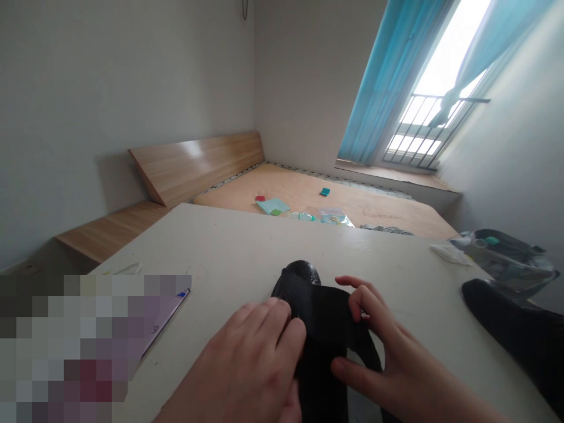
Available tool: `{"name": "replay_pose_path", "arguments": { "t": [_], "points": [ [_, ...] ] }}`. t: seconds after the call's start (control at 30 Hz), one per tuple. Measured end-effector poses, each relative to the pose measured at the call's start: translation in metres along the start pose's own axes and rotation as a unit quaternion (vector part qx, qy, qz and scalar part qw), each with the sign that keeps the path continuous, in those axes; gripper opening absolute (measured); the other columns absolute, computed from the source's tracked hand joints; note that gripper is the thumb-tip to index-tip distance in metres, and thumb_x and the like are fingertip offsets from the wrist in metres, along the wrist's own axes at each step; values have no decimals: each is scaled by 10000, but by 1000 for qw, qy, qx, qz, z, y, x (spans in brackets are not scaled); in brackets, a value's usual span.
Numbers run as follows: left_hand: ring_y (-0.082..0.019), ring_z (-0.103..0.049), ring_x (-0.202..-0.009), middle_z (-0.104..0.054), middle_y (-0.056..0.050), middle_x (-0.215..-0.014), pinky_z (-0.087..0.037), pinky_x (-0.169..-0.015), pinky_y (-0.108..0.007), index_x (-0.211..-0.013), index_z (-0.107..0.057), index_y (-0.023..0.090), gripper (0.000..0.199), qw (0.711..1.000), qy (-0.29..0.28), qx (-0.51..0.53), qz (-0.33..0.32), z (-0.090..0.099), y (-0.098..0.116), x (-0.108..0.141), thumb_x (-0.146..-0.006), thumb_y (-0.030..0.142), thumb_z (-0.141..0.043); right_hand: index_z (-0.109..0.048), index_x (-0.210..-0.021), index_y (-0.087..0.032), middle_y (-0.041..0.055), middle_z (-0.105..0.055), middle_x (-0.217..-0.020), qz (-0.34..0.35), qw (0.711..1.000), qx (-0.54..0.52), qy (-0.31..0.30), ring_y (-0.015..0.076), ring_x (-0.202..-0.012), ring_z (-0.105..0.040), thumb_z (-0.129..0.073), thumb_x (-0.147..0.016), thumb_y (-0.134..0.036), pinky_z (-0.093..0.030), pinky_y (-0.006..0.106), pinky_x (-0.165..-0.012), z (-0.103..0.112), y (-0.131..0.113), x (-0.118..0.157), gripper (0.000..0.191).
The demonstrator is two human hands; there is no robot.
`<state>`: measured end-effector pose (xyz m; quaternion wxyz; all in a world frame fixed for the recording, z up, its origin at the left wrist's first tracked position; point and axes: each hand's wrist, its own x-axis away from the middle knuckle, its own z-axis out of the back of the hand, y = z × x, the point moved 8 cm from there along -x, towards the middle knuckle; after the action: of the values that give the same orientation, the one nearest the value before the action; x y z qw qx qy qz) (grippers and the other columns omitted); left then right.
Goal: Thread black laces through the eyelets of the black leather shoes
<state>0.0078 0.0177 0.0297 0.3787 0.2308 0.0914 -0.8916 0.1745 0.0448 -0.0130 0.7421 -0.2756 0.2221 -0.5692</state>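
While flat on counter (pixel 247 247), black strap (pixel 328 320) pinched: left hand (pixel 255 352) pins, right hand (pixel 388 358) grip closed on edge.

A home bedroom: bare wooden bed frame (pixel 317 200) with headboard (pixel 198 164), blue curtains (pixel 383 82), barred window (pixel 423 123).

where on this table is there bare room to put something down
The widest bare patch of table lies beyond the black item, up to the far edge. A smaller bare strip runs between the blurred papers and the left hand. It is crowded at the near middle, where both hands, right hand included, hold the item, and at the right by the dark bag.
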Motion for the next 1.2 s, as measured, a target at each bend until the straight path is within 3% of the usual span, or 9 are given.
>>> {"name": "replay_pose_path", "arguments": {
  "t": [0.13,0.23,0.33,0.43,0.6,0.73,0.93,1.07,1.2],
  "points": [
    [-302,-538,-1203,-607,-155,-1301,-439,-1023,-399,-1193,-589,101,413,996,-44,-39,-72,-4,14,-25,-839,313,-571,-531,-940,-217,96,-430,-1473,-17,1000,-15,-15,275,-1309,-471,-629,-816,-427,-490,347,-994,2,0,10,263],
    [-321,-631,-1016,-684,-168,-1101,-523,-880,-459,-1105,-639,101,307,980,-195,-25,-37,-28,10,-37,-852,244,-542,-587,-920,-218,89,-505,-1432,-52,997,-63,-9,296,-1340,-437,-634,-807,-480,-411,397,-1079,3,5,14,289],
    [-291,-654,-860,-683,-133,-926,-548,-752,-432,-988,-644,123,210,966,-254,-12,-49,-36,11,-45,-839,101,-498,-640,-1014,-222,92,-647,-1231,-109,983,-145,-26,294,-1111,-614,-649,-773,-571,-506,417,-964,-1,13,14,424],
    [-261,-649,-723,-665,-91,-816,-527,-612,-372,-876,-605,151,196,967,-244,-6,-76,-30,11,-50,-799,13,-489,-640,-1172,-244,66,-699,-1076,-152,962,-224,-28,256,-917,-676,-687,-741,-574,-568,385,-836,-7,13,12,545],
    [-237,-626,-587,-638,-36,-716,-422,-469,-319,-890,-549,175,173,971,-209,-27,-114,-18,9,-50,-793,32,-547,-647,-1218,-237,89,-708,-1081,-179,934,-308,26,294,-985,-673,-743,-695,-566,-562,439,-870,-7,8,7,625],
    [-191,-569,-473,-603,13,-697,-263,-376,-286,-1001,-520,229,170,979,-145,-23,-142,-5,11,-50,-873,120,-546,-636,-1244,-261,99,-688,-1171,-167,927,-335,14,329,-1140,-610,-779,-664,-536,-506,494,-962,-6,9,8,658],
    [-199,-635,-590,-689,-25,-987,-354,-417,-308,-792,-655,210,126,960,-226,-17,-164,-11,12,-50,-823,104,-595,-660,-1090,-238,82,-665,-1157,-210,925,-316,8,325,-1192,-562,-763,-659,-598,-436,492,-1026,-4,21,20,571],
    [-185,-631,-620,-689,0,-1016,-413,-486,-312,-793,-693,239,170,968,-215,20,-124,-9,6,-53,-807,96,-601,-635,-926,-228,33,-653,-909,-178,942,-285,-2,256,-961,-627,-734,-710,-578,-536,372,-819,3,13,22,423],
    [-177,-656,-666,-650,17,-1119,-469,-540,-300,-1064,-652,306,385,966,-231,72,-88,-12,-4,-51,-786,63,-547,-569,-756,-216,1,-570,-715,-118,981,-153,11,170,-683,-560,-667,-780,-541,-502,248,-584,24,2,31,339]
  ]
}}
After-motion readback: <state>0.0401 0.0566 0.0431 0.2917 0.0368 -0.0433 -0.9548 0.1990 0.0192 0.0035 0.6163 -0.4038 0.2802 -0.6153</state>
